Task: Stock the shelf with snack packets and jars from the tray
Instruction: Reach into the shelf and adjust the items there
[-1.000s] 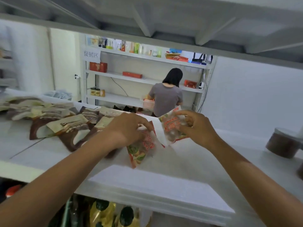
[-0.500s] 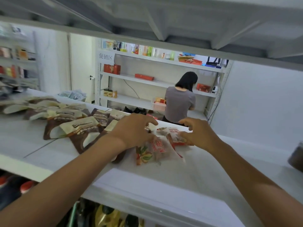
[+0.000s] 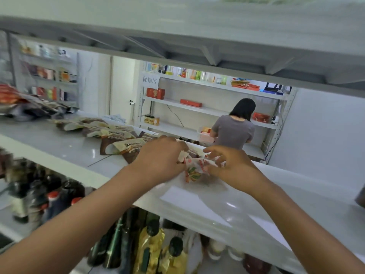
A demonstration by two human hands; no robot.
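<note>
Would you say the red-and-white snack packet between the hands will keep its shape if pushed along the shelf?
Probably not: the snack packet looks thin and crumpled, so likely floppy and light. The glossy shelf suggests it would slide rather than tip.

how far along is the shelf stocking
Done: a row of brown packets lies along the shelf, left of the hands. In hand: the left hand and right hand both hold a red packet low on the shelf beside that row. Left: the shelf right of the hands looks mostly bare, so more likely goes there; the tray is out of view, so how much cannot be told.
</note>
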